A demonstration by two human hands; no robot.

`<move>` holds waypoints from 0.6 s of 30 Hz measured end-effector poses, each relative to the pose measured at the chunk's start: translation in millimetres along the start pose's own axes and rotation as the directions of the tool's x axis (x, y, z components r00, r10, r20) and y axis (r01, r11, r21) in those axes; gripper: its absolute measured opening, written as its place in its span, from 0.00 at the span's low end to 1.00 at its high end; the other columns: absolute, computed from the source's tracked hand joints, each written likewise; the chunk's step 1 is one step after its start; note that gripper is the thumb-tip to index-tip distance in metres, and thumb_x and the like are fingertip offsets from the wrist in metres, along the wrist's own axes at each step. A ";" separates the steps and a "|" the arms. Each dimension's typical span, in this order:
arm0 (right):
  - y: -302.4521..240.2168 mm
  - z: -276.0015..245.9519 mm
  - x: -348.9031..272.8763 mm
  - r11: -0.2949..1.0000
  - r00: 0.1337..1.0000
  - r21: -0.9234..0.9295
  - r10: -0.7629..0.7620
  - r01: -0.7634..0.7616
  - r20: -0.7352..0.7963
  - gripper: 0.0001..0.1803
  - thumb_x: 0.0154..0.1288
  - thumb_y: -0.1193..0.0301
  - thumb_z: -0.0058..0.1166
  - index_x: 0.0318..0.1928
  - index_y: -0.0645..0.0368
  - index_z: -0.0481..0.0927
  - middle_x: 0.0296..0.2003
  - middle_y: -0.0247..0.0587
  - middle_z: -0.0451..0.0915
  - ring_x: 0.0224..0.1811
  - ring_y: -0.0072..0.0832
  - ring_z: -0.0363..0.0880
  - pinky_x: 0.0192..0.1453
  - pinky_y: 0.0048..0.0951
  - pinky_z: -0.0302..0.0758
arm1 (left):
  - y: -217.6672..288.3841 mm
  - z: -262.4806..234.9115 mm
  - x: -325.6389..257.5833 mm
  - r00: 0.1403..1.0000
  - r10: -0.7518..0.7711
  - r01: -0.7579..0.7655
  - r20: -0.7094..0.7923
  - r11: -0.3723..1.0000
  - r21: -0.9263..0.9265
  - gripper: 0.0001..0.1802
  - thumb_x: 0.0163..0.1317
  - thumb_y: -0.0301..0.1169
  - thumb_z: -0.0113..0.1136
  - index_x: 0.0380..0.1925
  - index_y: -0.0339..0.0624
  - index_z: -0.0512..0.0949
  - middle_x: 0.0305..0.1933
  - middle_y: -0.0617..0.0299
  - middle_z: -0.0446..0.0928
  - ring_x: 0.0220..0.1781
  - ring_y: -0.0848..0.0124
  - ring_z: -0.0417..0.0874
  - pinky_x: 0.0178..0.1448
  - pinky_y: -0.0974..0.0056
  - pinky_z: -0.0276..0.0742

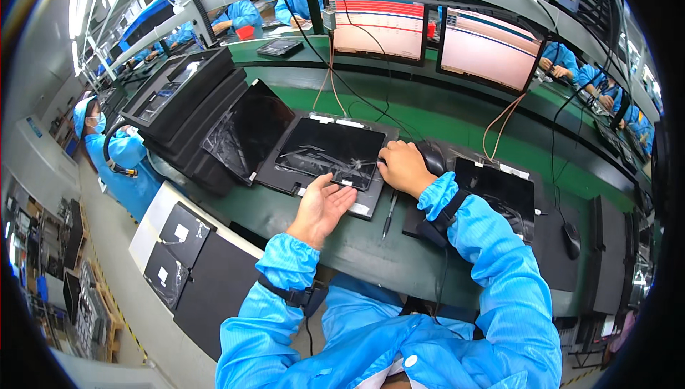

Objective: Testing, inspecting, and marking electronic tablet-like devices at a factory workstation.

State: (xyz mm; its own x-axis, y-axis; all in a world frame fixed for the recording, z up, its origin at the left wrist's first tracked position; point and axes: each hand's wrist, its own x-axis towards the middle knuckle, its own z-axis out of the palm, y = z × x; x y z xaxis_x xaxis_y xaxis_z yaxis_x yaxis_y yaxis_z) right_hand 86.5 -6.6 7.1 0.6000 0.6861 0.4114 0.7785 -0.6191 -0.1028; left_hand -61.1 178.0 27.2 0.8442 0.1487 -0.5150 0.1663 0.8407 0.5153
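Observation:
A black display panel (332, 150) partly under creased clear film lies on a dark flat fixture (364, 207) in front of me. My left hand (325, 207) is palm up at the panel's lower edge, fingers stretched and apart, holding nothing. My right hand (407, 168) is at the panel's right edge with its fingers curled down; what they pinch is hidden beneath them. Just beyond that hand sits a black computer mouse (431, 155). A second display panel (496, 189) rests on another fixture to the right. Both my wrists wear black bands with cords.
Left of the fixture, a filmed panel (250, 128) leans by stacked black trays (178, 96). A pen (390, 214) lies on the green bench. Two monitors (378, 25) stand behind, with hanging cables. Another mouse (571, 239) is at right. A co-worker (121, 160) stands far left.

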 end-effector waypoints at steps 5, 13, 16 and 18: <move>-17.1 -44.9 1.2 0.968 0.999 0.249 0.041 -0.039 0.000 0.13 0.64 0.63 0.59 0.38 0.61 0.82 0.34 0.55 0.85 0.37 0.53 0.86 0.42 0.52 0.80 | -1.0 0.7 21.4 0.999 0.029 -0.028 -0.026 0.999 0.037 0.31 0.73 0.38 0.59 0.66 0.25 0.65 0.69 0.40 0.71 0.69 0.48 0.76 0.76 0.45 0.73; -2.5 -71.9 -48.7 0.991 0.957 0.092 -0.065 0.095 -0.284 0.31 0.62 0.50 0.68 0.57 0.60 0.83 0.56 0.50 0.77 0.62 0.49 0.73 0.69 0.51 0.67 | 55.7 -21.9 0.2 0.724 0.673 -0.678 0.149 0.656 0.331 0.11 0.68 0.20 0.62 0.50 0.41 0.79 0.49 0.61 0.83 0.48 0.69 0.86 0.53 0.62 0.82; 32.0 -52.5 -56.9 0.959 0.916 0.154 0.275 -0.239 -0.291 0.30 0.61 0.56 0.67 0.58 0.63 0.80 0.57 0.56 0.75 0.63 0.51 0.73 0.68 0.50 0.68 | 148.8 -37.6 -27.2 0.565 0.736 -0.753 0.374 0.273 0.599 0.14 0.70 0.21 0.64 0.54 0.36 0.78 0.50 0.59 0.83 0.50 0.72 0.84 0.54 0.65 0.79; 41.7 -37.6 -56.9 0.958 0.896 0.184 0.272 -0.219 -0.351 0.31 0.62 0.56 0.66 0.60 0.62 0.79 0.58 0.58 0.74 0.64 0.53 0.72 0.68 0.50 0.68 | 210.2 -34.0 -25.8 0.478 0.723 -0.687 0.498 -0.046 0.725 0.18 0.69 0.20 0.63 0.58 0.32 0.77 0.52 0.57 0.84 0.51 0.71 0.85 0.56 0.65 0.80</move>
State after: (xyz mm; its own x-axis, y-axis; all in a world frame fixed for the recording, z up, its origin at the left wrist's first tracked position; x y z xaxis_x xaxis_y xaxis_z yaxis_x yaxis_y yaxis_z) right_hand 77.9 -85.8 13.5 0.6846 0.3120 0.6588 0.6486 -0.6731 -0.3553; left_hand -65.2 368.7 125.6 0.7777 0.4198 0.4680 -0.2179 -0.5182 0.8270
